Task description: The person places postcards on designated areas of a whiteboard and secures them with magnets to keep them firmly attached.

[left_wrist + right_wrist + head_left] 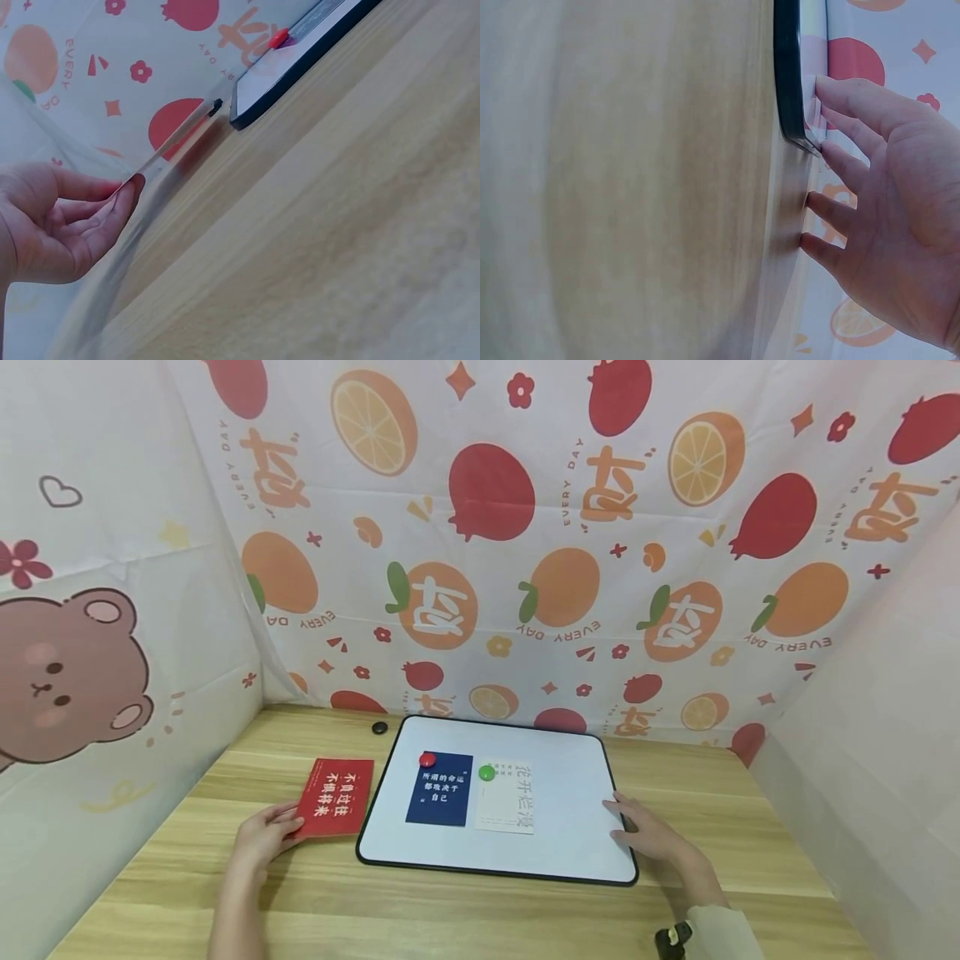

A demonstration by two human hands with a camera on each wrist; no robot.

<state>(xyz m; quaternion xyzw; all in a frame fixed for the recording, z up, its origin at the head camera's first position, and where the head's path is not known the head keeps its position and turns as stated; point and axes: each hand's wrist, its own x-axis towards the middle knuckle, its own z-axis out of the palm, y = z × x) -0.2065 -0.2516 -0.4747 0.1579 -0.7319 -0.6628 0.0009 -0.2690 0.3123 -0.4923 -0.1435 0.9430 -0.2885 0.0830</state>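
My left hand [264, 835] pinches the lower left corner of a red card [343, 789] with pale lettering, left of the whiteboard [577, 802]. In the left wrist view the card [169, 144] appears nearly edge-on, tilted off the table between thumb and fingers. With fingers spread, my right hand [654, 839] rests at the board's right edge; fingertips touch its surface. On the board lie a dark blue card [441, 806] with a red round magnet [427, 760] on its top left, and a white card [504, 806] under a green round magnet [487, 772].
A small black round magnet [380, 727] sits on the wooden table [420, 914] beyond the red card, near the board's far left corner. Fruit-printed cloth [491, 610] hangs behind the table. Another cloth with a bear print [67, 681] stands along the left side.
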